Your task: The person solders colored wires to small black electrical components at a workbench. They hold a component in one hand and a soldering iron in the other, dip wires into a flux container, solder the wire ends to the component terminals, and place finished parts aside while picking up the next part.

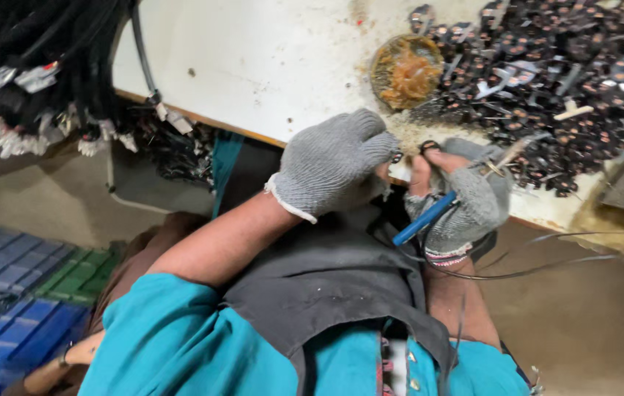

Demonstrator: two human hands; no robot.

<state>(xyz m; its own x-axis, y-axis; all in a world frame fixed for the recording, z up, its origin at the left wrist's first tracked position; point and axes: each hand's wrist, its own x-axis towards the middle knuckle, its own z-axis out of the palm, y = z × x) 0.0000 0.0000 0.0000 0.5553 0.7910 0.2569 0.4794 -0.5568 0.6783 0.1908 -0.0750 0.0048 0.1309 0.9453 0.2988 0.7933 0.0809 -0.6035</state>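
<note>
Small black ring (429, 147) betw. both gloved hands; R hand (466, 198) grips blue tool (423, 218), L hand (334, 165) clenched.

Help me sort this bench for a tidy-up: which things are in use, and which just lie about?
In use:
left hand
right hand
small black ring
blue-handled tool
thin wires

Lying about:
pile of dark small parts
round tin
blue crates
cable bundles

Small black ring part (429, 147) mostly hidden between the grey knitted-glove left hand (334, 165) and right hand (466, 198). Blue-handled tool (424, 218): tip buried in right palm. Pile of dark small parts (568, 81) at white worktable (268, 66) far corner is cut by the frame edge, individual pieces too small to tell.
</note>
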